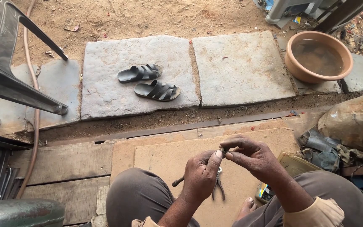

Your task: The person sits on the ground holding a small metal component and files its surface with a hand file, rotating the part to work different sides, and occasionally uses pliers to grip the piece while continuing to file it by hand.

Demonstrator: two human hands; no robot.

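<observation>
Dark small part [224, 151] pinched between both hands' fingertips

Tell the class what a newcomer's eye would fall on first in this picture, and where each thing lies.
First come the left hand and right hand, meeting low in the middle and pinching a small dark part between the fingertips, above pliers on the board. Beyond them, a pair of black sandals lies on a grey stone slab. At the upper right stands a round clay-coloured basin holding water.
</observation>
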